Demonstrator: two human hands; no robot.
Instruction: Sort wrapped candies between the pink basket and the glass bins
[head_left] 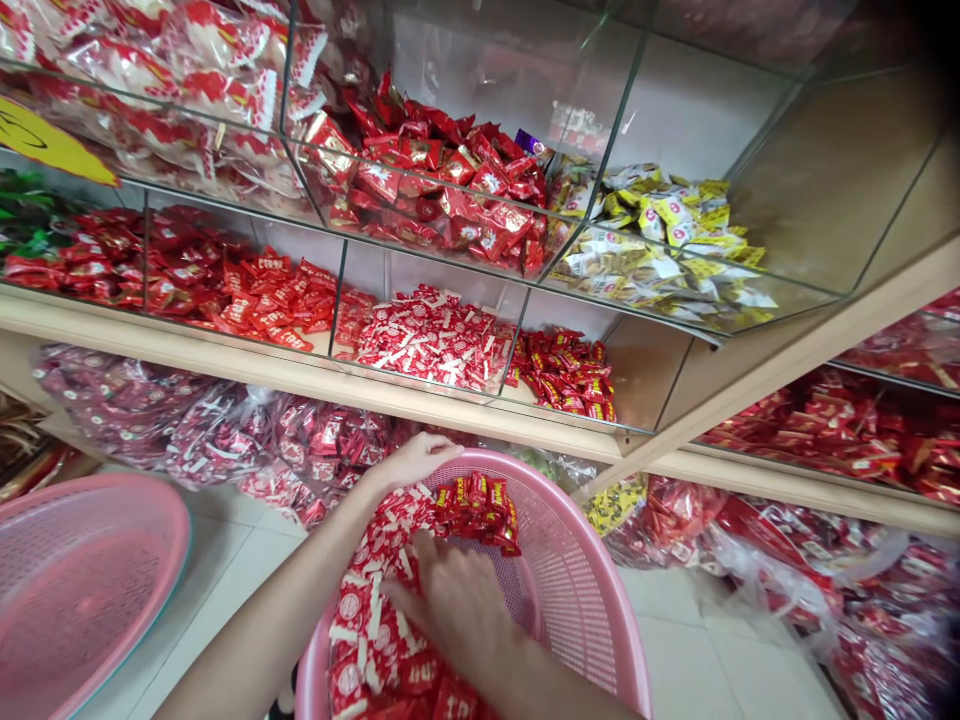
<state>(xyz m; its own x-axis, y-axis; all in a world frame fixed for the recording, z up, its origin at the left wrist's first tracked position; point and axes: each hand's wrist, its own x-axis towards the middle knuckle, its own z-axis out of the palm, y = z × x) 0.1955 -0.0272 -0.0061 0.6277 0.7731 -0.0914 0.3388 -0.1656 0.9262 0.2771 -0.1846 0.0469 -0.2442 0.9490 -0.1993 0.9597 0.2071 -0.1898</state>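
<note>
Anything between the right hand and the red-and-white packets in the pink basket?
Nothing visible: the right hand is inside the pink basket, over the red-and-white packets; the left hand is off at the far rim.

The left forearm (300, 590) is bare, long and slim, widening toward the near edge and tapering to a narrow, bare wrist (377, 482). The left hand (420, 462) is bare too, small and smooth in outline, with slender fingers (441, 452). The right hand (461, 595) is bare and looks broader, with a rounded back and softly blurred knuckles. It runs into a bare right forearm (562, 690). Near the left forearm, a small dark patch (285, 690) with pale marks may be clothing or a shoe; I cannot tell.
</note>
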